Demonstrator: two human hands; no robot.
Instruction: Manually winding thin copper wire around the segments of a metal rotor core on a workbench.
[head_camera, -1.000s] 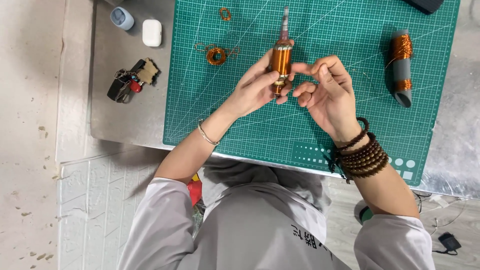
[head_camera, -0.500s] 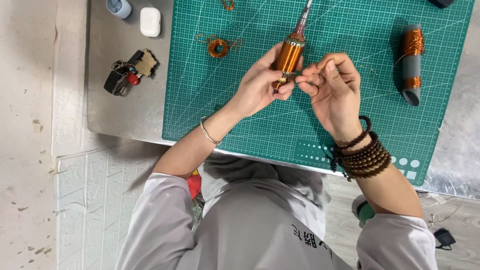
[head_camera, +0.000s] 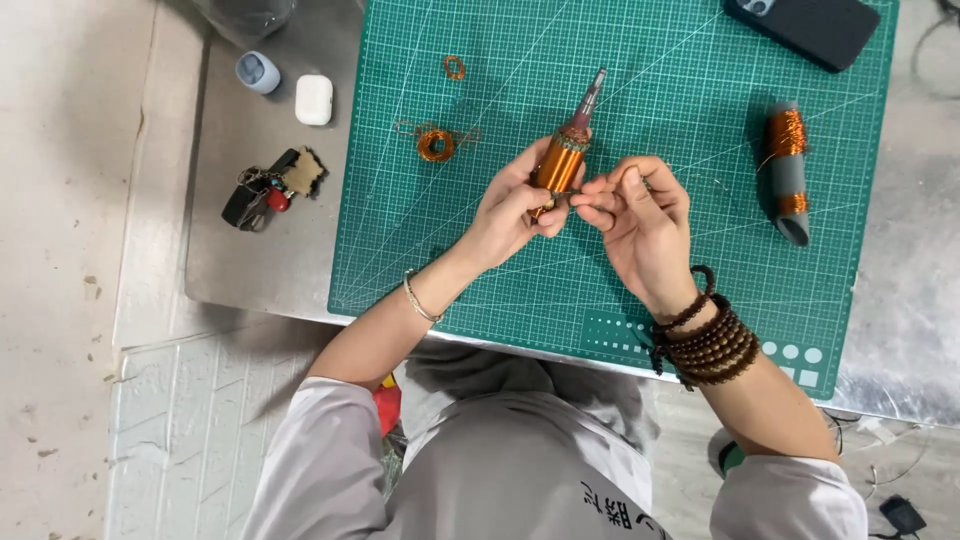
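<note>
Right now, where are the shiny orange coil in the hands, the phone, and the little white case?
Copper coil (head_camera: 557, 165), head view, middle of its winding.
Phone (head_camera: 810, 28), head view, middle of its dark back.
White case (head_camera: 313, 100), head view, centre of its lid.

I note a copper-orange coil (head_camera: 558, 163), a green white-gridded mat (head_camera: 700, 300), a white case (head_camera: 313, 99) and dark brown beads (head_camera: 712, 340).

A light grey top with short sleeves is worn, and dark printed characters are seen low on its front. The left hand (head_camera: 515, 205) is bare, with a thin silver bangle (head_camera: 420, 298) worn at the wrist. Several loops of dark brown wooden beads (head_camera: 712, 336) are wound round the wrist behind the right hand (head_camera: 640, 225).
</note>
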